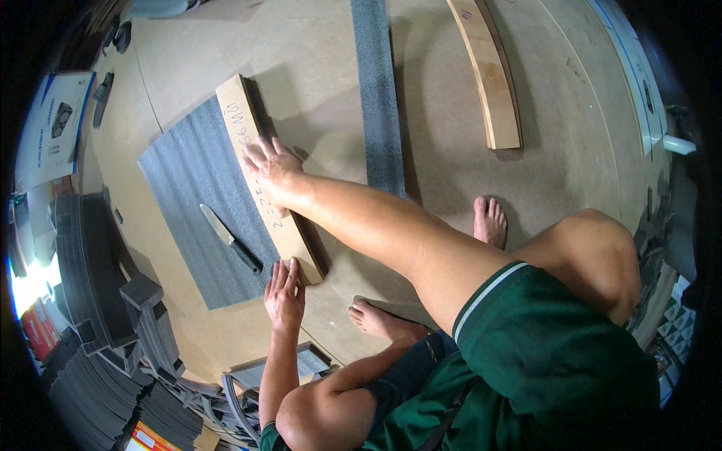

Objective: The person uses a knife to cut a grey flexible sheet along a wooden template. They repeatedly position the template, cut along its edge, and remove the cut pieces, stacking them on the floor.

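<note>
Foam sheet (188, 180) seems pinned by a board (285, 236) under unclenched left hand (286, 303) and right hand (274, 170); lifting the knife (232, 240) needs one freed.

The board (265, 199), pale wood with handwriting on its face, lies on the floor (323, 52) at a slant. The right hand (274, 169) presses on the middle of the board, fingers spread; the left hand (286, 302) has its fingertips at the board's near end. Left of the board, along its edge, spreads a grey sheet (184, 199); on it, just beside the board, lies a knife (232, 240), handle toward the board's near end. Right of the board runs a grey strip (378, 98), and farther right, a beam (492, 83). Well left of the board is a box (45, 161).
</note>
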Motion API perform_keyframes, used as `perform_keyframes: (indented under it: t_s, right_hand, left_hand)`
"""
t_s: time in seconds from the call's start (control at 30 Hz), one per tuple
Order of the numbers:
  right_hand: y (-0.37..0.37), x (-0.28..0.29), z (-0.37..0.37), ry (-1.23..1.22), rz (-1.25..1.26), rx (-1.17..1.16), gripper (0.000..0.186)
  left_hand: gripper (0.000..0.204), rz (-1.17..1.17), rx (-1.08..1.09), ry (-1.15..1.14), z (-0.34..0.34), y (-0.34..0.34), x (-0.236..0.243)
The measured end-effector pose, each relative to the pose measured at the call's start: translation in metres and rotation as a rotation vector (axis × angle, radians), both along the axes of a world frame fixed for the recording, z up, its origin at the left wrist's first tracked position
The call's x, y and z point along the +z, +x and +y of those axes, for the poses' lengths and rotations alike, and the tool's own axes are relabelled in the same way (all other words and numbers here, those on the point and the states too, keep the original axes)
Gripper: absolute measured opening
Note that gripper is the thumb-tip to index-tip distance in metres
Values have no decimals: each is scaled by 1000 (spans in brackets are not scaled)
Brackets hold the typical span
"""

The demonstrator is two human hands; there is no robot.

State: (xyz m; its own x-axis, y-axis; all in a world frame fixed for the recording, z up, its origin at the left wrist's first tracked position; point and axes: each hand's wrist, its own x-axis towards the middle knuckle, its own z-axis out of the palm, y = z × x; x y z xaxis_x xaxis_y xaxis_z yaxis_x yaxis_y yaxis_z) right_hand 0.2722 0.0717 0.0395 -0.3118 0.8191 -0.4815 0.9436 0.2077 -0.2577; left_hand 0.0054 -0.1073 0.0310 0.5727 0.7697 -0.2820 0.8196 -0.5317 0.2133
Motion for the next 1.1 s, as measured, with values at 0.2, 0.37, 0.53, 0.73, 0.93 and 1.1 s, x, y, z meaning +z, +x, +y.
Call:
perform_keyframes:
  t_s: [0.2,0.37,0.53,0.73,0.93,1.1]
  right_hand:
    - [4,7,-2,-1,-21,15,150]
    - [0,4,-3,61,-111,36,151]
    - [-9,-6,1,139,-226,118,157]
    - [-23,1,2,82,-324,104,162]
    - [-23,8,2,82,-264,54,160]
    - [-23,6,4,133,-248,72,157]
  left_hand:
    - [73,-19,-3,14,-2,-2,-2]
    - [72,-7,12,2,-1,1,-1]
    - [74,30,-8,-17,3,12,12]
    - [46,-246,225,-116,37,-1,27]
    - [63,3,856,44,117,-14,-8]
    - [32,-57,742,104,110,-23,-23]
